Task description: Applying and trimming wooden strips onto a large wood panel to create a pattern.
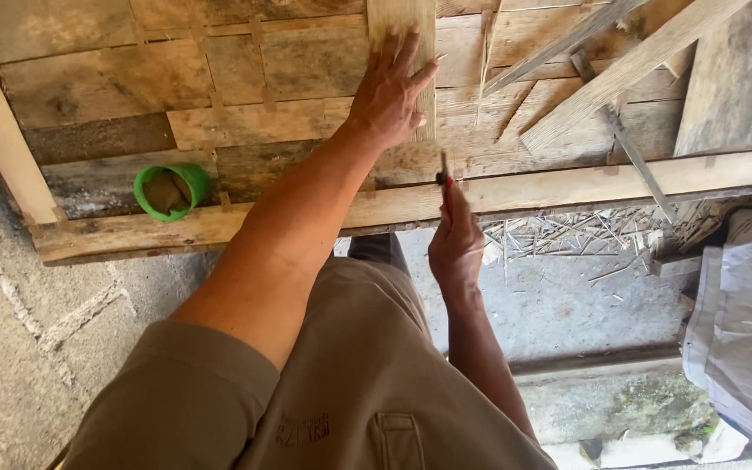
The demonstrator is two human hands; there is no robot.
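Note:
My left hand (391,87) lies flat, fingers spread, on a narrow upright wooden plank (402,22) that rests on a platform of weathered boards (245,122). My right hand (454,239) is closed around a small tool with a red handle and dark metal tip (444,174), held just below the left hand near the platform's front beam (567,187). I cannot tell what kind of tool it is.
A green plastic ring-shaped container (170,190) sits on the boards at left. Loose slats and a metal strip (637,161) lie at upper right. Bamboo splinters (567,235) litter the concrete floor. White sacks (741,322) lie at right.

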